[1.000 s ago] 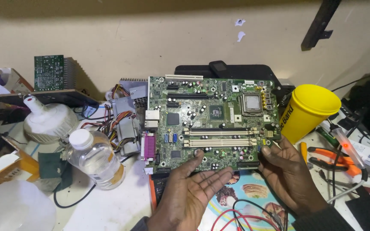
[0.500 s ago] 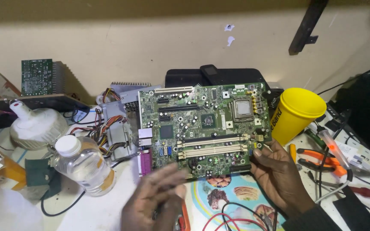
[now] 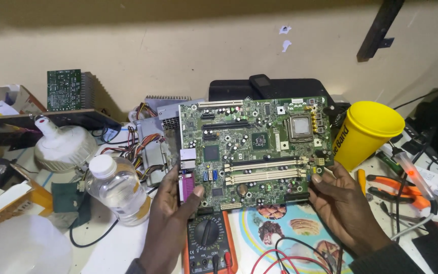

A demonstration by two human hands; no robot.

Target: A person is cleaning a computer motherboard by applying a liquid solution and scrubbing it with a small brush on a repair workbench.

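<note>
One green circuit board (image 3: 253,152) is being held tilted up above the cluttered table (image 3: 122,243), facing the camera. The left hand (image 3: 171,218) is gripping its lower left corner, thumb curled onto the front by the pink connector. The right hand (image 3: 343,205) is pinching the lower right edge, fingers bent around it. Below the board one orange meter (image 3: 208,246) is lying. One yellow cup (image 3: 363,133) is standing just right, one clear bottle (image 3: 117,189) left.

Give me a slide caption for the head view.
Left hand and right hand hold a green motherboard above a multimeter, beside a yellow cup.
</note>
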